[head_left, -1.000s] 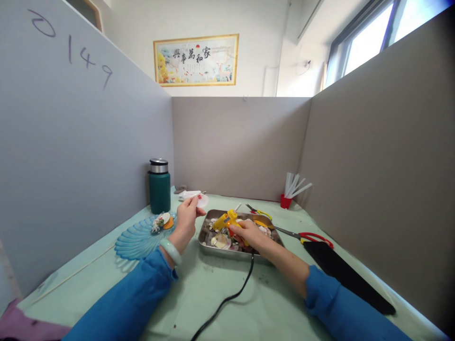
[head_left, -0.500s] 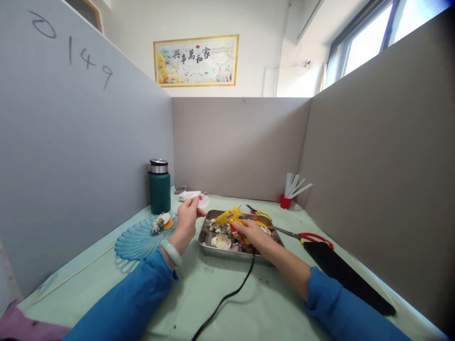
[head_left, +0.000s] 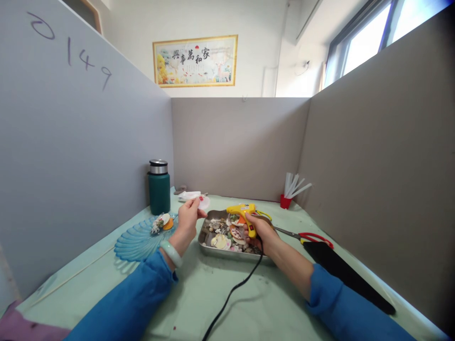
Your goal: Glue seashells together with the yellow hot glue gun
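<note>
Right hand wrapped around the grip of the yellow hot-glue gun, fingers closed on it, nozzle pointing left toward the small pale shell that the left hand pinches between thumb and fingertips, raised above the bench, presumably so the nozzle can meet its face. Both sit just over the left rim of the steel tray of shells; blue fan-shaped dish lies just left. Grey partitions enclose three sides; scissors lie right, cord trails toward the near edge, where open room remains.
</note>
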{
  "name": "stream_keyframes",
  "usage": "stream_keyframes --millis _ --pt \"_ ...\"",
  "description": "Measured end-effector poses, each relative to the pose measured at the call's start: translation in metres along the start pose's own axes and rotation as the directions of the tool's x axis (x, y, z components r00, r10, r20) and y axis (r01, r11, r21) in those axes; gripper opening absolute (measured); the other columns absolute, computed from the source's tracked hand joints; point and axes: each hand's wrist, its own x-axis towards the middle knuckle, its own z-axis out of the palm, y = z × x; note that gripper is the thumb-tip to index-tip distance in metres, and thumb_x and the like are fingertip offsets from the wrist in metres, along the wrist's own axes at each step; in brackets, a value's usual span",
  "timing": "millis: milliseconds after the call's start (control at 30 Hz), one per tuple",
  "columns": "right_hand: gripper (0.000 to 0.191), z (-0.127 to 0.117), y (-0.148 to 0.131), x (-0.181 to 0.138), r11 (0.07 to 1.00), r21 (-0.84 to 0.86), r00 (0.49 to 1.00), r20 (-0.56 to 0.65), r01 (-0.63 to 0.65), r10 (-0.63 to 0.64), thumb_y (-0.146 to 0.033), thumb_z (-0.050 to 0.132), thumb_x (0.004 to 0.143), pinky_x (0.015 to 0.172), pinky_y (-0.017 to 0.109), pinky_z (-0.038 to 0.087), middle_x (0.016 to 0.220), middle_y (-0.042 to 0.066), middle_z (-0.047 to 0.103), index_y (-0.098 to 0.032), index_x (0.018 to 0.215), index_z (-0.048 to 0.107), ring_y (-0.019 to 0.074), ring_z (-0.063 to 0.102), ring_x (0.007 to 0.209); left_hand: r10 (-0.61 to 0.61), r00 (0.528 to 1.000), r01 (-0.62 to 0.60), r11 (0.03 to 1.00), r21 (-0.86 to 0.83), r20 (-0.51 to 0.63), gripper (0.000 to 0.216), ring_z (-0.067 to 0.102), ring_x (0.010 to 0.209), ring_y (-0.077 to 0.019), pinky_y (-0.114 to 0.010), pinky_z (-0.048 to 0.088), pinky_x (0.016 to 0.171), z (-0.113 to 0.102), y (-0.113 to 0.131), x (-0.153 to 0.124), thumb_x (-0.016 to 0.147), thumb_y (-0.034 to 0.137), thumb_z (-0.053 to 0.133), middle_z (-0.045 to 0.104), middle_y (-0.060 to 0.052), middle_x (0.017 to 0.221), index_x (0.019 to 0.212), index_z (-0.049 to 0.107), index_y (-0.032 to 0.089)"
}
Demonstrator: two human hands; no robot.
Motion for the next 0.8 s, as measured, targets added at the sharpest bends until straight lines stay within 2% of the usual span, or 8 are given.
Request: stream_keyframes --millis 133,233,367,467,533,633,733,800 --pt "0.022 -0.004 0.000 0.004 0.995 0.089 0.999 -0.039 -0.034 0.038 -0.038 0.054 0.081 0.035 0.017 0.039 0.053 -0.004 0.050 -0.017 0.076 0.047 0.0066 0.047 0.040 -0.002 1.000 0.002 1.000 0.005 0.004 0.038 0.048 0.039 -0.0085 -0.020 0.042 0.046 0.000 -0.001 0.001 0.062 0.044 0.063 0.051 0.004 0.042 0.081 0.059 0.011" --pt "0.022 -0.005 -0.002 0.004 0.981 0.190 0.999 -0.002 -0.045 0.046 -0.037 0.051 0.083 0.035 0.016 0.039 0.054 -0.004 0.049 -0.017 0.076 0.047 0.0062 0.047 0.040 -0.006 1.000 0.005 1.000 0.013 0.029 0.035 0.048 0.039 -0.0084 -0.020 0.042 0.047 -0.001 -0.004 0.002 0.063 0.043 0.062 0.051 0.004 0.041 0.079 0.058 0.012" --pt "0.024 -0.002 -0.005 -0.002 0.959 0.281 0.998 0.058 -0.043 0.027 -0.037 0.046 0.086 0.034 0.015 0.037 0.053 -0.003 0.048 -0.016 0.074 0.047 0.0055 0.045 0.040 -0.078 0.987 0.071 0.996 0.051 0.141 0.031 0.048 0.038 -0.0088 -0.020 0.042 0.047 -0.002 -0.009 0.002 0.064 0.041 0.062 0.051 0.003 0.041 0.076 0.056 0.014" --pt "0.025 0.001 -0.006 -0.006 0.958 0.285 0.995 0.095 -0.037 0.010 -0.038 0.047 0.085 0.034 0.016 0.037 0.053 -0.003 0.048 -0.017 0.073 0.046 0.0061 0.044 0.040 -0.141 0.962 0.107 0.983 0.151 0.234 0.032 0.048 0.037 -0.0097 -0.018 0.038 0.043 -0.003 -0.014 0.002 0.065 0.042 0.061 0.051 0.002 0.039 0.078 0.058 0.013" --pt "0.025 0.002 -0.006 -0.006 0.955 0.295 0.989 0.145 -0.046 0.003 -0.039 0.046 0.085 0.035 0.017 0.037 0.054 -0.003 0.048 -0.017 0.073 0.045 0.0066 0.044 0.041 -0.142 0.953 0.069 0.962 0.263 0.269 0.033 0.048 0.035 -0.0102 -0.017 0.033 0.040 -0.004 -0.019 0.002 0.067 0.044 0.058 0.050 0.002 0.037 0.078 0.061 0.013" --pt "0.024 0.004 -0.005 -0.004 0.951 0.302 0.973 0.229 -0.065 -0.006 -0.039 0.045 0.086 0.037 0.017 0.038 0.056 -0.002 0.047 -0.017 0.075 0.045 0.0066 0.044 0.042 -0.085 0.938 -0.063 0.911 0.408 0.335 0.033 0.049 0.037 -0.0109 -0.017 0.032 0.040 -0.006 -0.026 0.003 0.068 0.045 0.057 0.052 0.001 0.038 0.077 0.065 0.014" --pt "0.025 0.005 -0.003 -0.002 0.953 0.291 0.956 0.292 -0.088 -0.001 -0.040 0.045 0.086 0.039 0.017 0.038 0.058 -0.002 0.047 -0.017 0.077 0.045 0.0065 0.045 0.044 -0.059 0.907 -0.153 0.877 0.455 0.418 0.033 0.051 0.041 -0.0118 -0.018 0.034 0.041 -0.006 -0.028 0.002 0.069 0.045 0.056 0.054 0.000 0.041 0.080 0.069 0.016" --pt "0.026 0.006 -0.001 -0.002 0.950 0.294 0.944 0.330 -0.105 0.002 -0.040 0.045 0.086 0.041 0.017 0.038 0.058 -0.003 0.046 -0.017 0.076 0.045 0.0062 0.044 0.045 -0.053 0.897 -0.164 0.881 0.443 0.438 0.033 0.051 0.041 -0.0117 -0.018 0.035 0.042 -0.005 -0.026 0.000 0.069 0.044 0.057 0.055 0.000 0.043 0.082 0.069 0.016"
